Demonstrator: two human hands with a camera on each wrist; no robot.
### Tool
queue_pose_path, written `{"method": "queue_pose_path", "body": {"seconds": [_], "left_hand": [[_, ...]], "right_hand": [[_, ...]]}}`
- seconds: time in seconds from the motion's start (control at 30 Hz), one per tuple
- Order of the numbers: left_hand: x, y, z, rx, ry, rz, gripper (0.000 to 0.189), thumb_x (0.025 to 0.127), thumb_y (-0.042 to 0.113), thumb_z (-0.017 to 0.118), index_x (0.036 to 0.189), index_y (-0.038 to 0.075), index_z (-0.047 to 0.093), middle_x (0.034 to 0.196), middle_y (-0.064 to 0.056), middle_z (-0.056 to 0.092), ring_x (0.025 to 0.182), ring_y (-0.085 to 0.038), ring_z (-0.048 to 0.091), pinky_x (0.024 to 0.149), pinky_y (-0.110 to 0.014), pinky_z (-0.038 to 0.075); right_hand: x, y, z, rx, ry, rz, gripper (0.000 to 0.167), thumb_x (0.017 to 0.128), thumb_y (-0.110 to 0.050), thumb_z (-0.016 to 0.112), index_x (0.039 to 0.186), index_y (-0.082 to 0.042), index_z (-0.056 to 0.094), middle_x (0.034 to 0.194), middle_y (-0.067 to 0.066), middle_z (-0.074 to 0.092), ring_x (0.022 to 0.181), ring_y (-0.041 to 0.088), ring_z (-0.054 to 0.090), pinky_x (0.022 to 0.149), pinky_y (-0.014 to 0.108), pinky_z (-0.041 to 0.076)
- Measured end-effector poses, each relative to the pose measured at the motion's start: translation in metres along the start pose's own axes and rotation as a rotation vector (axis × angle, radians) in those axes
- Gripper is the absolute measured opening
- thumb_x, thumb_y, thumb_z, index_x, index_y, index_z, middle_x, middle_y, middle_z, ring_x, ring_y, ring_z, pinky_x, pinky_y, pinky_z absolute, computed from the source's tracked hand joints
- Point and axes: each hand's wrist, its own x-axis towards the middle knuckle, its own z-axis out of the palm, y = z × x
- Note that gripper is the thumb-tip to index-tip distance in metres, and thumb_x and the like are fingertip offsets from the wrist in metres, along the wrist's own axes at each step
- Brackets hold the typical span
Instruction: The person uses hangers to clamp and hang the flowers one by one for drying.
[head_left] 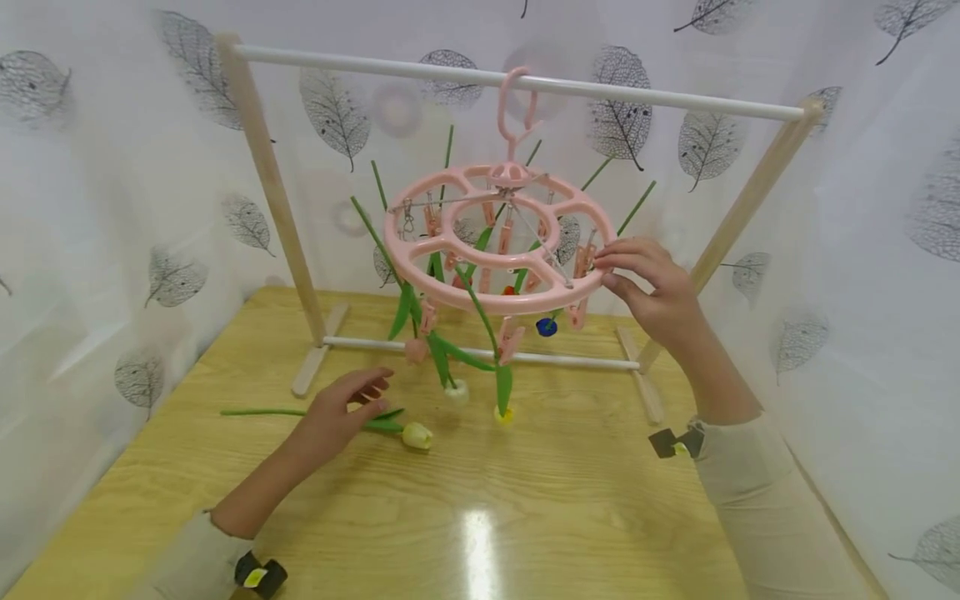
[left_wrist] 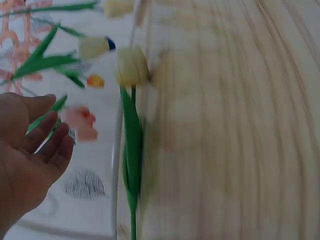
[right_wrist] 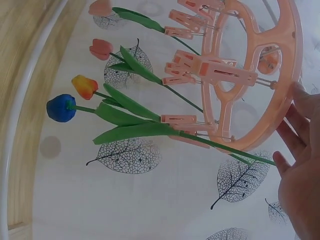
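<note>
A round pink clip hanger (head_left: 420, 250) hangs by its hook, with several artificial tulips clipped upside down below it. At its right side, my right hand (head_left: 652, 279) holds the ring's rim between fingers and thumb. The blue tulip (right_wrist: 61, 108) and an orange-yellow tulip (right_wrist: 85, 87) hang near that hand in the right wrist view. On the table lies a pale yellow tulip (head_left: 417, 436), its stem pointing left. My left hand (head_left: 341, 417) is above its stem and leaves, fingers loosely bent and holding nothing. The left wrist view shows that hand (left_wrist: 30, 150) apart from the tulip.
A wooden stand carries the hanger on its white top bar (head_left: 375, 67); a lower white bar (head_left: 570, 360) runs near the tabletop. Its wooden feet (head_left: 318, 354) rest on the wood-grain table (head_left: 570, 500). A white curtain with leaf prints (head_left: 622, 108) surrounds the table's back and sides.
</note>
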Motion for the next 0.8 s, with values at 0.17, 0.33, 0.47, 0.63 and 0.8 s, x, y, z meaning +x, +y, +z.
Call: {"method": "queue_pose_path", "body": {"seconds": [0.17, 0.33, 0.47, 0.63, 0.8], "left_hand": [[-0.012, -0.026, -0.028, 0.117, -0.093, -0.06, 0.043, 0.1, 0.015, 0.064, 0.14, 0.003, 0.056, 0.128, -0.018, 0.064, 0.112, -0.033, 0.061, 0.092, -0.043, 0.053], [-0.017, -0.049, -0.053, 0.182, -0.202, -0.131, 0.04, 0.099, 0.011, 0.064, 0.136, -0.002, 0.059, 0.127, -0.02, 0.064, 0.115, -0.038, 0.058, 0.093, -0.053, 0.051], [-0.019, -0.068, -0.066, 0.215, -0.265, -0.137, 0.04, 0.096, 0.009, 0.068, 0.133, -0.004, 0.061, 0.126, -0.022, 0.063, 0.117, -0.045, 0.056, 0.094, -0.058, 0.051], [-0.021, -0.081, -0.076, 0.258, -0.294, -0.123, 0.036, 0.093, 0.009, 0.071, 0.126, -0.005, 0.064, 0.121, -0.022, 0.064, 0.114, -0.046, 0.059, 0.092, -0.056, 0.053], [-0.02, -0.089, -0.078, 0.275, -0.298, -0.127, 0.031, 0.093, 0.007, 0.071, 0.121, -0.005, 0.067, 0.117, -0.019, 0.067, 0.11, -0.041, 0.062, 0.09, -0.052, 0.054]], "right_hand": [[0.001, -0.002, 0.0, -0.004, -0.002, -0.002, 0.026, 0.079, 0.014, 0.076, 0.102, 0.005, 0.075, 0.111, 0.021, 0.069, 0.119, 0.012, 0.057, 0.108, 0.025, 0.04], [0.002, -0.002, 0.0, 0.003, -0.006, -0.001, 0.027, 0.078, 0.016, 0.075, 0.103, 0.004, 0.075, 0.111, 0.02, 0.069, 0.118, 0.011, 0.057, 0.107, 0.024, 0.043], [0.002, -0.003, 0.0, 0.011, -0.005, -0.004, 0.027, 0.078, 0.017, 0.075, 0.103, 0.004, 0.075, 0.111, 0.02, 0.069, 0.116, 0.011, 0.058, 0.105, 0.022, 0.044], [0.002, -0.007, 0.0, 0.023, -0.015, 0.01, 0.028, 0.078, 0.018, 0.075, 0.103, 0.004, 0.075, 0.111, 0.02, 0.07, 0.116, 0.011, 0.059, 0.105, 0.023, 0.045], [0.002, -0.009, -0.002, 0.029, -0.011, 0.027, 0.03, 0.078, 0.019, 0.074, 0.103, 0.004, 0.075, 0.112, 0.02, 0.07, 0.116, 0.009, 0.06, 0.104, 0.023, 0.046]]}}
